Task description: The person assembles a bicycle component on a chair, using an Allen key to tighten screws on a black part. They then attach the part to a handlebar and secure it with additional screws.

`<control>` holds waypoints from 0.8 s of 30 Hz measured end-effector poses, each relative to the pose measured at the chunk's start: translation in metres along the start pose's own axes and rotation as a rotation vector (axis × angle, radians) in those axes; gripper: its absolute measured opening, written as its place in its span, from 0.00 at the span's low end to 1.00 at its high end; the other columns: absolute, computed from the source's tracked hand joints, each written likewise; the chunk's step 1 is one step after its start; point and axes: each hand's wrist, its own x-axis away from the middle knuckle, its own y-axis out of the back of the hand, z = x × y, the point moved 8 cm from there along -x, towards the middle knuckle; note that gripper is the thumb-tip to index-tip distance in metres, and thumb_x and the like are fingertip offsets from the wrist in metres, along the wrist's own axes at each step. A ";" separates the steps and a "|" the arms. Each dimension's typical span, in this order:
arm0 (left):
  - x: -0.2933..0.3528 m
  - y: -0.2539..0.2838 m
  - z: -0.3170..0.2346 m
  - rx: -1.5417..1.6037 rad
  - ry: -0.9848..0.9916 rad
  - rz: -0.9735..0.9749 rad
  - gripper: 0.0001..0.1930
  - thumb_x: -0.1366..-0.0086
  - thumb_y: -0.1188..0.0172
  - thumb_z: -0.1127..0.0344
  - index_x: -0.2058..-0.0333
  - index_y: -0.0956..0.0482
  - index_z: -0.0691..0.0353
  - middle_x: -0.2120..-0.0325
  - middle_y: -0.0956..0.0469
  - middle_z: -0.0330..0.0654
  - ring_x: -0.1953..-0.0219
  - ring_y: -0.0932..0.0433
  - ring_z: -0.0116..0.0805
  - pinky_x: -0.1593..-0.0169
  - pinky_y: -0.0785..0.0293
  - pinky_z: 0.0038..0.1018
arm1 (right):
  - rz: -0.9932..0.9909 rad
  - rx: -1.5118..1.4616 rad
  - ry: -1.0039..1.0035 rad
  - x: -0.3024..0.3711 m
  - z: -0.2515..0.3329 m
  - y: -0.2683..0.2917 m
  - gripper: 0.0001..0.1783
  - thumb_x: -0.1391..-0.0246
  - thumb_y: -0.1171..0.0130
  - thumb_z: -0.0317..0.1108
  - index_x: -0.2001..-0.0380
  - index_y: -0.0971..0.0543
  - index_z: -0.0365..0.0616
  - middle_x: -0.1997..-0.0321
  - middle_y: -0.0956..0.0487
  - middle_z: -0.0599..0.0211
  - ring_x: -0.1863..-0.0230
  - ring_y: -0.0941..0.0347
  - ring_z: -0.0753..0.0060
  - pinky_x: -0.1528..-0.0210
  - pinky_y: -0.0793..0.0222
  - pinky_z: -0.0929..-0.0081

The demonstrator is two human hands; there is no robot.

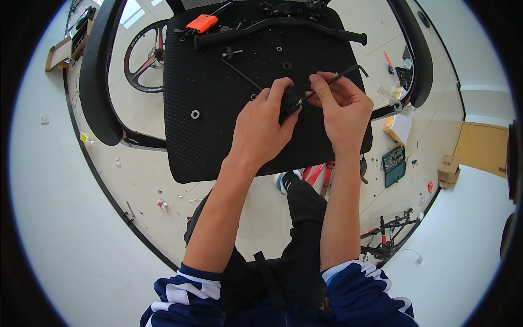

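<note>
Sleeves (188, 291): navy and white, at the lower edge.
Left grip (261, 122): closed around a dark rounded part (287, 104), above the black chair seat (212, 155).
Right grip (347, 111): thumb and fingers pinching a long black hex key (347, 72), bent end outward, other end at the part's metal tip; cannot tell whether inserted.
Handlebar (294, 22): across the seat's far side.
Orange item (202, 23): near the handlebar's left end.
Silver nut (195, 114): on the seat, left of the left grip.
</note>
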 end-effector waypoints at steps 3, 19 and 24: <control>0.000 0.001 0.001 -0.011 -0.006 -0.003 0.23 0.38 0.35 0.66 0.46 0.31 0.58 0.66 0.21 0.51 0.66 0.19 0.51 0.62 0.24 0.40 | 0.009 0.014 -0.032 -0.001 -0.004 0.003 0.19 0.44 0.32 0.27 0.51 0.20 0.29 0.63 0.15 0.53 0.60 0.15 0.63 0.56 0.16 0.74; 0.000 0.004 0.002 0.003 0.003 -0.019 0.23 0.39 0.35 0.68 0.46 0.31 0.57 0.65 0.21 0.50 0.65 0.19 0.51 0.60 0.25 0.40 | 0.008 0.054 0.054 0.001 0.001 -0.002 0.15 0.40 0.34 0.34 0.56 0.19 0.33 0.68 0.15 0.56 0.65 0.16 0.70 0.61 0.20 0.79; 0.001 0.009 0.005 -0.030 0.025 -0.006 0.22 0.38 0.35 0.68 0.47 0.31 0.56 0.62 0.20 0.50 0.61 0.19 0.53 0.58 0.24 0.38 | 0.086 0.218 -0.088 0.004 -0.001 0.002 0.13 0.44 0.30 0.36 0.69 0.15 0.34 0.77 0.17 0.62 0.73 0.18 0.76 0.69 0.23 0.82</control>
